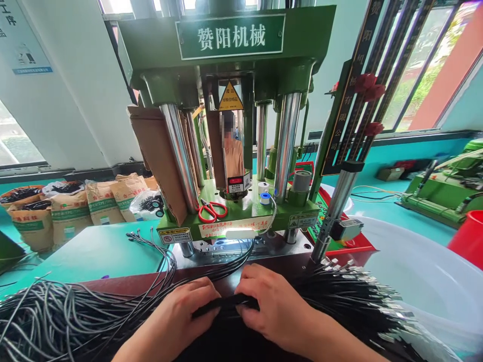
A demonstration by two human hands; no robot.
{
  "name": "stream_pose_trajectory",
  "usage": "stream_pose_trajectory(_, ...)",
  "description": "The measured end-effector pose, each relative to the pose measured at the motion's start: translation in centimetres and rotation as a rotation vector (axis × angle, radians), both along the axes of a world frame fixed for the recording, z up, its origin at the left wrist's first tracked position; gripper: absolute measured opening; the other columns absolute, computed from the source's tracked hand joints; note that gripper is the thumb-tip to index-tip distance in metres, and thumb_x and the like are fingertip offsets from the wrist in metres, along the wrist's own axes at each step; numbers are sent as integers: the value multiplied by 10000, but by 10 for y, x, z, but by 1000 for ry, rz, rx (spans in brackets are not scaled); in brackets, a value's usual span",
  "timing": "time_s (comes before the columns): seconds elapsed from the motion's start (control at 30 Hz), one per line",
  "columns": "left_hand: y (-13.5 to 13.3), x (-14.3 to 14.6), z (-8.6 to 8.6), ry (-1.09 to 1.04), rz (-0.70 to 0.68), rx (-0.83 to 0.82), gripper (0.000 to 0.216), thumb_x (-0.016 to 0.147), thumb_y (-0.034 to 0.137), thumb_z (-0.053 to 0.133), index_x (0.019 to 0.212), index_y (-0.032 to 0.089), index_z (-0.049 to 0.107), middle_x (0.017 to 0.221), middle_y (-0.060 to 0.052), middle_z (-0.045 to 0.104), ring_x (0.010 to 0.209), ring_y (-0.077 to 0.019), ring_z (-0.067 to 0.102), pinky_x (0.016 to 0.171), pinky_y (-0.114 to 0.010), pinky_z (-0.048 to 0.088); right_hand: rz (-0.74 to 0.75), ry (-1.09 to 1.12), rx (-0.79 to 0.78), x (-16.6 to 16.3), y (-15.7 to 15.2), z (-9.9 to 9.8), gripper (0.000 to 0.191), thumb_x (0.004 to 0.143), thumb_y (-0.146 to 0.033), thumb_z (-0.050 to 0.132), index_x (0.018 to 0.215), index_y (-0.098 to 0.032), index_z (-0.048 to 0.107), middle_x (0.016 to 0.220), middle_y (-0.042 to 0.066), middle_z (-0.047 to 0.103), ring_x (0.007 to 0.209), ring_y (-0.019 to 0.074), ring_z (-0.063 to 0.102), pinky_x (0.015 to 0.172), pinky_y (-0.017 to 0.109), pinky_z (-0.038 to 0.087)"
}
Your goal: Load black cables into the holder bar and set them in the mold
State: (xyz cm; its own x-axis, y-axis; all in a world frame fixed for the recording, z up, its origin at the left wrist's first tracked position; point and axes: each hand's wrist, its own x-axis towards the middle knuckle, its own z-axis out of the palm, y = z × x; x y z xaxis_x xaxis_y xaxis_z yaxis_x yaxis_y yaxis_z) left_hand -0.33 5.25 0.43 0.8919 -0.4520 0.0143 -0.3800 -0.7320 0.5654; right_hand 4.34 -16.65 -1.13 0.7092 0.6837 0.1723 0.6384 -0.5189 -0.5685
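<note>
Far on your left, brown paper sacks stand on the floor, and some show black stuff at the top. Closer to you, a big pile of grey-black cables lies spread over the teal table. A few thin wires with small metal tips reach up toward the green machine.

Your left hand is curled down on a black bundle of cables, with the fingers bent over it. Your right hand sits just beside it and pinches the same bundle with fingers and thumb. The bundle lies low in the middle, right in front of the machine's metal plate.

Red scissors rest on the machine's green shelf. A small roll of tape sits near them.

On your right, more black cables with shiny metal ends fan out. Beside them is a big white tub, and a red bucket stands at the edge.
</note>
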Motion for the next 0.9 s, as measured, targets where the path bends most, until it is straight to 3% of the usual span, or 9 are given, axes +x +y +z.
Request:
stream_pose_trajectory(0.1, 2, 0, -1, 12, -11, -14, 220, 965, 296, 391, 959, 206, 591, 955, -7, 571, 869, -111, 527, 782, -225, 395, -12, -132, -72, -3, 3, -4, 56, 782, -225, 536, 802, -178, 558, 891, 3, 583, 844, 150, 500, 790, 283, 345)
stream_pose_trajectory(0.23, 3, 0, -9, -27, 38, 84, 225, 971, 359, 384, 984, 212, 554, 979, 3, 586, 910, -127, 542, 810, -249, 397, -14, -280, -167, -4, 8, -4, 78, 786, -194, 481, 843, -174, 532, 865, 28, 589, 817, 179, 506, 812, 336, 326)
stream_pose_trajectory(0.37, 4, -3, -15, -24, 84, 113, 225, 965, 395, 400, 1073, 245, 527, 1037, 21, 600, 963, -136, 554, 862, -260, 398, 34, -321, -301, 1, 1, 1, 121, 801, -171, 470, 891, -178, 550, 867, 36, 585, 750, 193, 527, 628, 323, 307)
stream_pose_trajectory(0.43, 5, -4, -16, -25, 121, 80, 206, 941, 389, 462, 1079, 258, 539, 1056, 34, 602, 979, -132, 555, 885, -250, 399, 16, -221, -368, 6, -13, 4, 138, 795, -165, 487, 900, -175, 575, 908, 45, 585, 779, 202, 557, 586, 312, 301)
stream_pose_trajectory(0.63, 7, 0, -21, 20, 206, 34, 225, 882, 415, 555, 1014, 237, 592, 1036, 21, 617, 977, -159, 553, 884, -276, 407, -90, -35, -333, 20, -77, 20, 198, 825, -158, 510, 972, -210, 633, 979, 29, 586, 876, 183, 589, 754, 295, 408)
stream_pose_trajectory(0.73, 6, 1, -23, 53, 277, 36, 298, 845, 432, 593, 1058, 224, 597, 1096, -6, 612, 1038, -194, 535, 940, -317, 391, -114, -60, -297, 23, -102, 29, 151, 900, -286, 517, 961, -230, 643, 985, 21, 613, 898, 178, 588, 787, 287, 413)
stream_pose_trajectory(0.9, 7, -2, -20, 92, 356, -16, 334, 791, 427, 646, 1067, 239, 625, 1140, -3, 612, 1094, -205, 527, 981, -313, 382, -134, 3, -280, 25, -124, 40, 327, 906, -503, 493, 1013, -243, 660, 998, 24, 651, 924, 206, 602, 805, 299, 438)
